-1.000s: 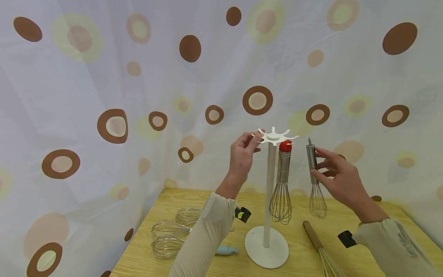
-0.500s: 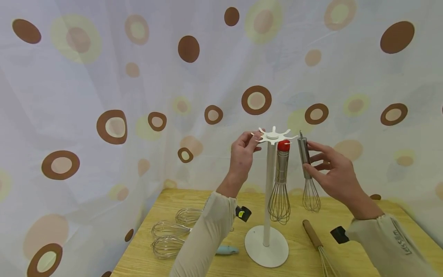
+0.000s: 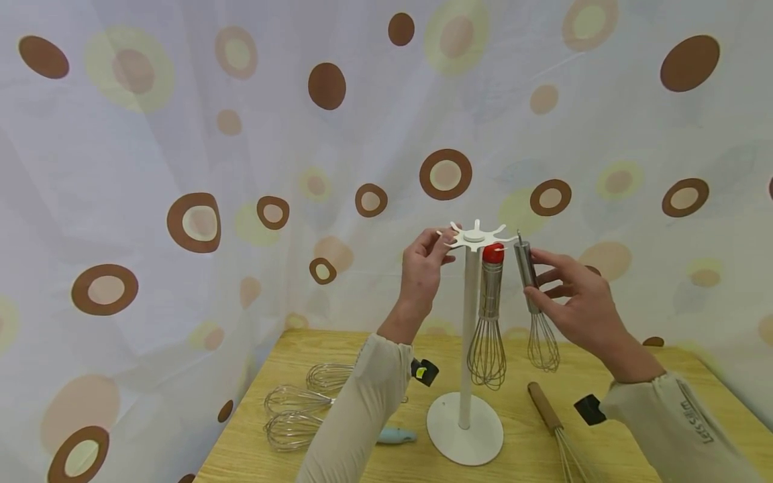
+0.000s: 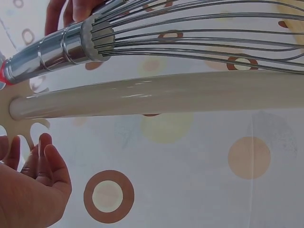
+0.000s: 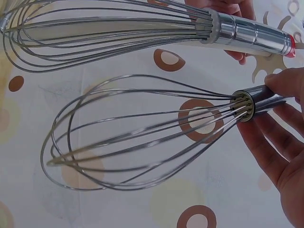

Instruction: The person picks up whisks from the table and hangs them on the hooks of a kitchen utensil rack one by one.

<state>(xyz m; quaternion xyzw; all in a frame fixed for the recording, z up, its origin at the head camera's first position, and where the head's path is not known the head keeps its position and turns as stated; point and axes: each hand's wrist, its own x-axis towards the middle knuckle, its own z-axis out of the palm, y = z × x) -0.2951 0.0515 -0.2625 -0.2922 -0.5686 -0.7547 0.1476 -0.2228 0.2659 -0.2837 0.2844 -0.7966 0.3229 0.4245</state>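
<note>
A white stand rises from a round base, topped by a ring of hooked arms. My left hand pinches one of those arms on the left side. From a front right arm hangs a red-topped whisk, wires down. My right hand holds a smaller steel whisk by its handle between thumb and fingers, slightly tilted. Its hanging loop overlaps the tip of a right-hand arm in the head view. In the right wrist view the wire balloon of this whisk shows below the red-topped one.
Several wire whisks lie on the wooden table at the left, partly hidden by my left sleeve. A light blue handle pokes out there. A wooden-handled whisk lies right of the base. A dotted curtain hangs behind.
My right hand has brought the small steel whisk leftward, up to the stand's right arm. My left hand has stayed on the stand's top.
</note>
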